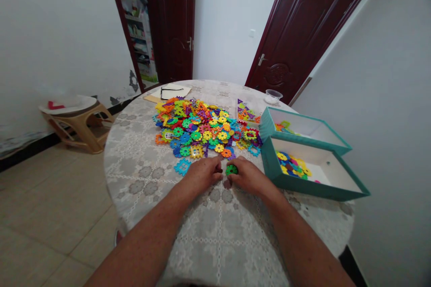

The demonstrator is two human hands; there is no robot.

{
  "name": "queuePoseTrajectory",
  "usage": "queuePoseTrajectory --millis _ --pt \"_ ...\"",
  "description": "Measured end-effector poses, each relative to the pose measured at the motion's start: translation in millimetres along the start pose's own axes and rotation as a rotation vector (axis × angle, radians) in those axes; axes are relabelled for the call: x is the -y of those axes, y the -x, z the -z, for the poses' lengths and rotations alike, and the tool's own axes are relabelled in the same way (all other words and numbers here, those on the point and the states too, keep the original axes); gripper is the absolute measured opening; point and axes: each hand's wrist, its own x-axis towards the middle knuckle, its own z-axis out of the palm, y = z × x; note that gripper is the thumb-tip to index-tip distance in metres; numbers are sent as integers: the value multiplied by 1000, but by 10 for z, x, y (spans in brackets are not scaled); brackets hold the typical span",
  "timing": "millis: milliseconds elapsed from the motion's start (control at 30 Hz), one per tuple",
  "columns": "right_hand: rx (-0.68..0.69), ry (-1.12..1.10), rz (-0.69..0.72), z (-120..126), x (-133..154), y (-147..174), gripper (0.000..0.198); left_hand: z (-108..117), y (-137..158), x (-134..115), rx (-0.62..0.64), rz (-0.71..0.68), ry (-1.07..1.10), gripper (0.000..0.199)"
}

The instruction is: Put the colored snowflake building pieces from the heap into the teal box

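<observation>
In the head view, my right hand point(248, 173) pinches a green notched plastic disc point(231, 170) between thumb and fingers, low over the table. My left hand point(204, 172) is close beside it, its fingers curled together; a dark bit shows at the fingertips, too small to name. Just beyond both hands spreads a heaped pile of colourful interlocking plastic pieces point(196, 135), many of them notched discs and square frames. A light blue square frame piece point(182, 167) lies flat on the tablecloth to the left of my left hand.
Two teal boxes point(316, 188) stand at the right, the nearer holding several loose discs point(291, 164). Behind them are a shallow tray of small pieces point(247, 112) and a clear plastic bowl point(274, 94). Glasses point(171, 91) rest on paper at the far left of the round table point(131, 188).
</observation>
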Motion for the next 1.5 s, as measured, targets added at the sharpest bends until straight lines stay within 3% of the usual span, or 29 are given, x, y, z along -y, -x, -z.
queuePoseTrajectory --millis 167,367,600,733,933,1033,1167,1267,1367,1433,1500 --pt "-40 49 -61 2 -47 7 20 11 14 -33 12 15 -30 15" --pt "-29 -55 -1 8 -58 30 24 -7 10 -8 -14 14 23 16" --pt "20 -241 174 37 73 126 57 -67 -23 47 -45 4 516 32" --pt "3 -256 230 61 147 158 68 -43 -30 79 24 55 798 43" --pt "-26 -210 405 108 232 211 33 -12 -8 78 209 24 956 55" --pt "-54 -189 424 136 223 240 31 -26 -4 39 190 16 1010 52" --pt "-215 -121 447 223 170 281 26 32 -9 15 115 -12 1078 49" --pt "-452 -39 396 405 76 328 25 126 -18 68 -85 -17 996 40" --pt "-756 125 255 642 -137 387 29 157 -3 127 -252 -67 637 27" --pt "-850 260 165 761 -366 423 31 105 30 115 -208 -166 347 24" --pt "-851 379 72 820 -635 450 31 9 73 48 -116 -258 99 32"
